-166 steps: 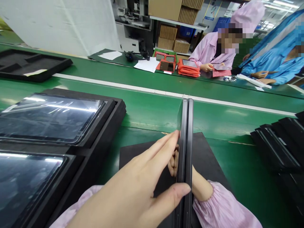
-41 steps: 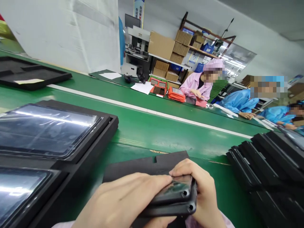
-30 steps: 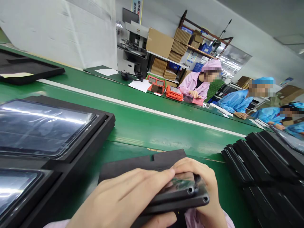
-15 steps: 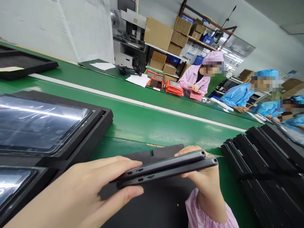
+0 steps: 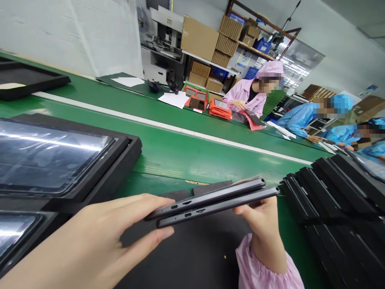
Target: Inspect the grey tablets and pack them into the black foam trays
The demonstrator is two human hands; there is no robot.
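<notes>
Two thin dark tablets are held edge-on, one above the other, with ports and slots showing along their near sides. My left hand pinches their left ends, fingers over the top one and thumb under the lower one. At the right end my right hand grips both, its thumb beneath and its other fingers mostly hidden behind them. Below the tablets lies a black mat or foam sheet on the green bench.
To the left, black foam trays hold tablets with shiny screens. Rows of tablets stand in black foam at right. Across the green bench, a co-worker in pink sits near red-sleeved pieces; others wear blue.
The tablets are raised slightly and turned a little, with their near edges more visible. My hands keep their hold. Across the bench, the pink-clad co-worker has lifted a dark flat piece and a red one.
</notes>
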